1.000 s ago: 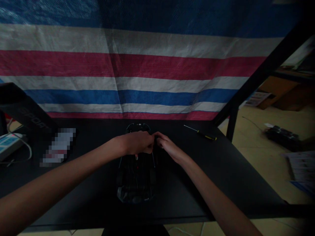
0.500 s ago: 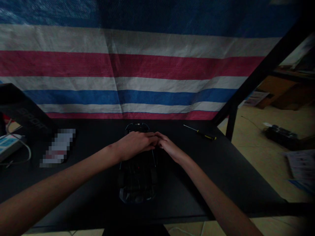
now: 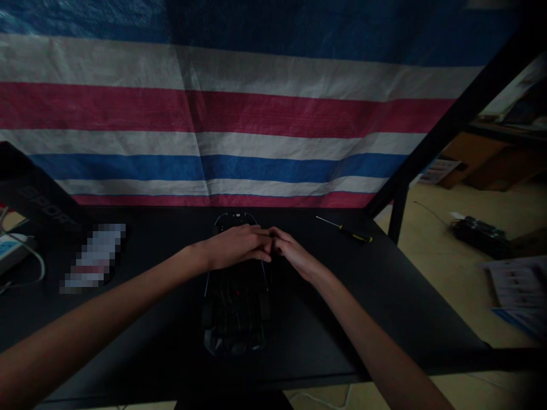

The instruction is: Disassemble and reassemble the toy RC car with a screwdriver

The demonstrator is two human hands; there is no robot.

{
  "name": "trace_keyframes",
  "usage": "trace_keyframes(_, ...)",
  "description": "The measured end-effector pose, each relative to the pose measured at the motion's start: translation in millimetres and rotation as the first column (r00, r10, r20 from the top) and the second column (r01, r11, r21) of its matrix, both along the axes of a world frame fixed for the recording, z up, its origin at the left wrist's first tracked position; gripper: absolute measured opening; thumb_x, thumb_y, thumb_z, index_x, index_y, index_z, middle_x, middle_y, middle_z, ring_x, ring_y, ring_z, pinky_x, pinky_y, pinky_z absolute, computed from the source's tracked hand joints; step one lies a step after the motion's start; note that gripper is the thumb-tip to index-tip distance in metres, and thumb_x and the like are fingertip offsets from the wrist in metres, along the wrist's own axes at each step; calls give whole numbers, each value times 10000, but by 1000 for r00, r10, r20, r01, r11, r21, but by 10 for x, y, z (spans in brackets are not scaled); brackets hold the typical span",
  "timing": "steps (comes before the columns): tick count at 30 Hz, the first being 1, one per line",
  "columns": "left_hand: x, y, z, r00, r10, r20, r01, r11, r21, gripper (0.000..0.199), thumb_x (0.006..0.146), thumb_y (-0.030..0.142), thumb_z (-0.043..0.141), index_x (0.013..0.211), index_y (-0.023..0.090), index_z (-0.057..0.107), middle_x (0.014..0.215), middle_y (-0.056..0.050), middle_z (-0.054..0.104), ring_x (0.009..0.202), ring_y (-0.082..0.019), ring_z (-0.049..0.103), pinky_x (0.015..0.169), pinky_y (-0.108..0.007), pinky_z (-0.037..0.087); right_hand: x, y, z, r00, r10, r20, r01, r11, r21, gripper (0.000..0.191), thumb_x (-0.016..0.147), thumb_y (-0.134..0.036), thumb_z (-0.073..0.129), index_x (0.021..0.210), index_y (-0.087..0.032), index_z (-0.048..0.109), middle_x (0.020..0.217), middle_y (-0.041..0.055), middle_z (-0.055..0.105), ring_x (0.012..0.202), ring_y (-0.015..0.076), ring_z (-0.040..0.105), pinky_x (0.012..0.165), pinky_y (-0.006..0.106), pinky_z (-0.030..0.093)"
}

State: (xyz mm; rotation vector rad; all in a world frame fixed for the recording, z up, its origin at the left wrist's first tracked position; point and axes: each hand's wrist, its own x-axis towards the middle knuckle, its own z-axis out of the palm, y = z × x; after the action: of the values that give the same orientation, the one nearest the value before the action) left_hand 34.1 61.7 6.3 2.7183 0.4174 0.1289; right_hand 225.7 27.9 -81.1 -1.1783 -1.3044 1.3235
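Note:
A dark toy car (image 3: 235, 310) lies upside down on the black table, its underside and wheels facing up. My left hand (image 3: 239, 246) reaches across the upper part of the car, fingers bent and closed at its right edge. There my right hand (image 3: 293, 250) meets it, thumb and fingers pinched together. Whatever lies between the fingertips is hidden; the car's upper right wheel area is covered by the hands. To the right lies a screwdriver (image 3: 356, 234) with a black and yellow handle.
A blurred-out flat object (image 3: 94, 256) lies on the table (image 3: 384, 319) at left, near a dark box (image 3: 47, 202) lettered SPORT and a white power strip (image 3: 15, 250) with a cable. A striped tarp (image 3: 256, 114) hangs behind. A black frame post (image 3: 398, 213) stands right.
The view has shifted slightly, so things sit a little further left. Both hands stay at the car's right edge, with the left fingers slightly shifted and its thumb showing more.

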Motion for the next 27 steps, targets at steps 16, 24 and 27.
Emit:
trace_keyframes(16,-183,92,52,937,208,282,-207,978,-34,274,1074,335,481,1225,219,677,1187,-61,663,1155,-230,587,1058,-403,424,588,189,79,914,-282,292,224,950,216,247,754,-272,464,965,-233,588,800,0,603,753,188,525,700,315,382)
trace_keyframes(24,-902,202,-486,553,711,434,-412,686,-600,468,939,414,686,1357,252,551,1426,-94,575,1382,-312,518,1171,-526,395,594,39,233,755,-321,572,143,931,335,271,876,-255,512,1140,-238,572,849,6,608,733,197,566,735,336,405)
trace_keyframes(27,-959,93,-632,527,780,337,-269,529,-805,552,937,395,692,1443,307,491,1603,-77,457,1475,-324,439,1208,-530,365,585,-1,243,687,-318,653,131,938,320,251,896,-296,540,1139,-235,566,755,-21,555,668,196,555,688,333,389)
